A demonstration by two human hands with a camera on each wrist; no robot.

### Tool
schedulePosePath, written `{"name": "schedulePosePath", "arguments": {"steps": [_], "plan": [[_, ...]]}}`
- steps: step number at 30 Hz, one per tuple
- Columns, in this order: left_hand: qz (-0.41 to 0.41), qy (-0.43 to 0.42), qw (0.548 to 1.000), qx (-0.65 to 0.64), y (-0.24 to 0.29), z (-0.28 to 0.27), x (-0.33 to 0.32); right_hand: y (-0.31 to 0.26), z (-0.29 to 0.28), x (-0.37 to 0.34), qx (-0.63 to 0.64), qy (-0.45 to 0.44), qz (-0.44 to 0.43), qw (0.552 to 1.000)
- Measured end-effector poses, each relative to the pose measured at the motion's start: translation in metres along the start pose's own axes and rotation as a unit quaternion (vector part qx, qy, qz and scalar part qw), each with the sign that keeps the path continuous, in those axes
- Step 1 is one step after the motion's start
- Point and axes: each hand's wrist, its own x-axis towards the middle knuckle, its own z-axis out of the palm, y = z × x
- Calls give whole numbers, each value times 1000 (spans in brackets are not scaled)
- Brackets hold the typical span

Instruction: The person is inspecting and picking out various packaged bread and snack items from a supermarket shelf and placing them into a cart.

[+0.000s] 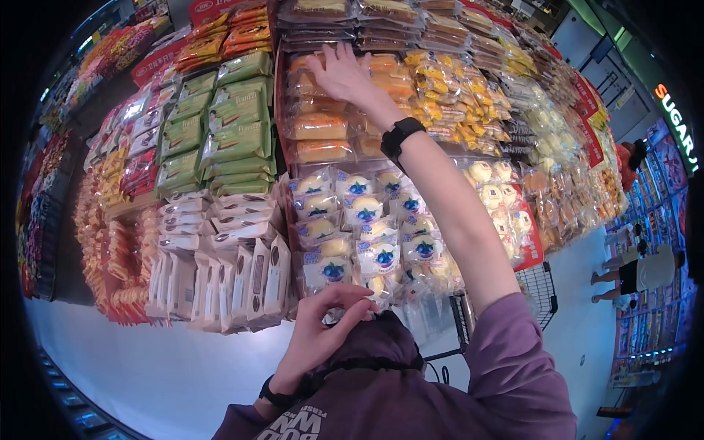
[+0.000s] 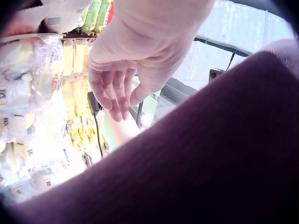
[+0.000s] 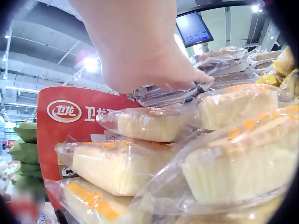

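My right hand [image 1: 341,77] is stretched out over the far rows of clear-wrapped sponge cakes [image 1: 319,126] with orange print. In the right wrist view its fingers [image 3: 198,77] reach across the top of the stacked cakes, close to dark-wrapped packs [image 3: 229,70] behind; nothing shows in its grasp. My left hand [image 1: 323,330] hovers near the chest, in front of small wrapped buns with blueberry pictures [image 1: 364,211]. The left wrist view shows that left hand [image 2: 126,79] with fingers loosely bent and nothing held.
Green packets [image 1: 238,117] and white packs [image 1: 249,275] fill the display to the left. Yellow-printed packs [image 1: 462,103] lie to the right. A red sign [image 3: 70,126] stands beside the cakes. A shopping cart [image 1: 539,290] is at the right, and people [image 1: 649,271] stand farther off.
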Motion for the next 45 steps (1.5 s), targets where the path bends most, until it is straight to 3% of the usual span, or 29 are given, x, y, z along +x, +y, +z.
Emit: {"name": "schedulePosePath", "arguments": {"steps": [2,6,9,18,24,27,30,35,38,41,45], "plan": [[-4,-2,1000,-6,-2,0,-1,6,-12,-9,-36,34,56,997],[-1,-20,1000,20,-2,2,3,33,-16,-29,-82,14,143,986],[6,-41,998,44,1,3,6,46,-22,-42,-60,2,157,986],[14,-94,994,58,-4,10,18,61,-5,-43,-94,18,91,991],[9,-97,994,51,-3,14,21,81,4,-35,-34,30,44,998],[-3,-99,994,44,-3,13,21,104,-11,-37,130,112,6,985],[0,-94,995,44,-5,10,20,87,-57,-61,53,124,-3,991],[2,-80,996,36,-6,9,18,49,-65,-96,18,49,-67,996],[21,-82,995,46,-8,9,18,47,-36,-106,-71,57,-90,992],[14,-81,995,50,-6,9,17,42,-25,-106,-73,-13,-96,993],[10,-92,994,65,0,9,13,39,-28,-106,-11,-4,-91,996]]}}
